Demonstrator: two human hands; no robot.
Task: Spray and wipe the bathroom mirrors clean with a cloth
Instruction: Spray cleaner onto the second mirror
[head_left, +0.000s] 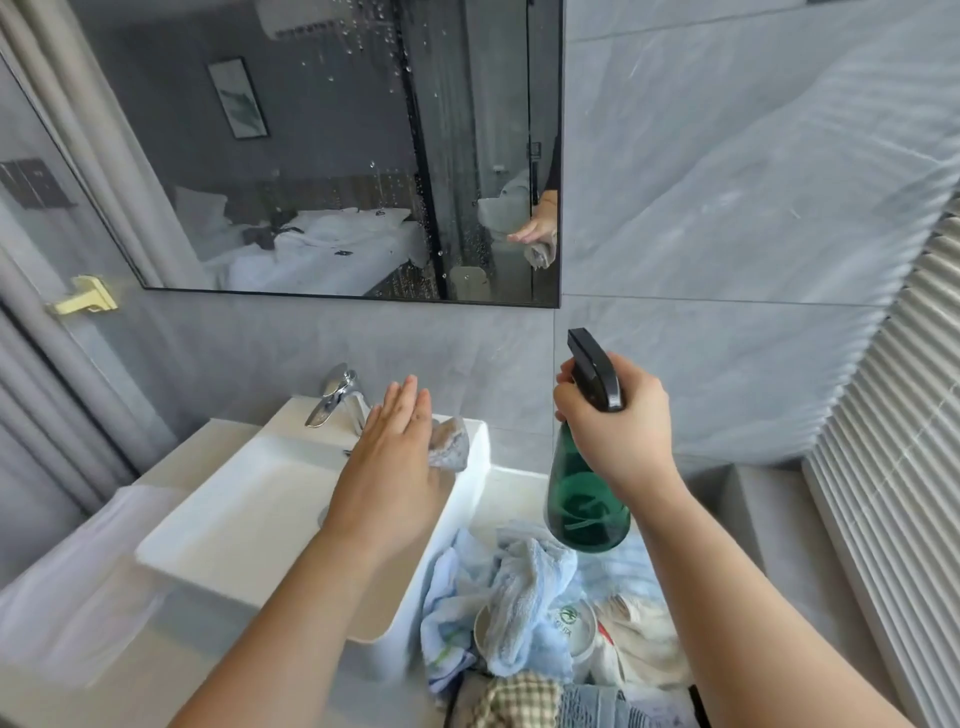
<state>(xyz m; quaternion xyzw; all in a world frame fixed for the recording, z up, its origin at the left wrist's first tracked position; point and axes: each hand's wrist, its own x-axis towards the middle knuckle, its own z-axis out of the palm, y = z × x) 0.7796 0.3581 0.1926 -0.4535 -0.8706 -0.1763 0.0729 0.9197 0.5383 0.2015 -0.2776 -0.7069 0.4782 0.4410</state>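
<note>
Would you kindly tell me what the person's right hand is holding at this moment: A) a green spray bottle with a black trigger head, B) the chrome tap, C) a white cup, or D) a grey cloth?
A: the right hand is wrapped around the neck of the green spray bottle below its black trigger head, raised toward the mirror, while the grey cloth is under the left hand.
</note>
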